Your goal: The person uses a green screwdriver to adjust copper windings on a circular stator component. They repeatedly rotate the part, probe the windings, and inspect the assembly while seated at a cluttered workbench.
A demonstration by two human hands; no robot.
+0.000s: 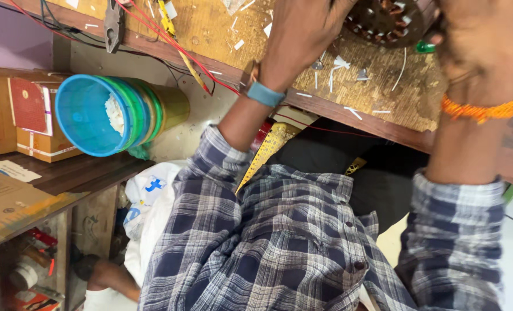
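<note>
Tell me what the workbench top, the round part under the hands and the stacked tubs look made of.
Workbench top: looks like wood, rough, worn and stained, with visible grain and chipped edges. Round part: seems dark metal with coppery windings in its slots, likely a motor stator; partly hidden by the left hand and right hand. Stacked tubs: look like smooth, glossy plastic, blue and green.

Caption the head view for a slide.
Both hands, left hand and right hand, grip a round stator on a littered wooden bench.
</note>
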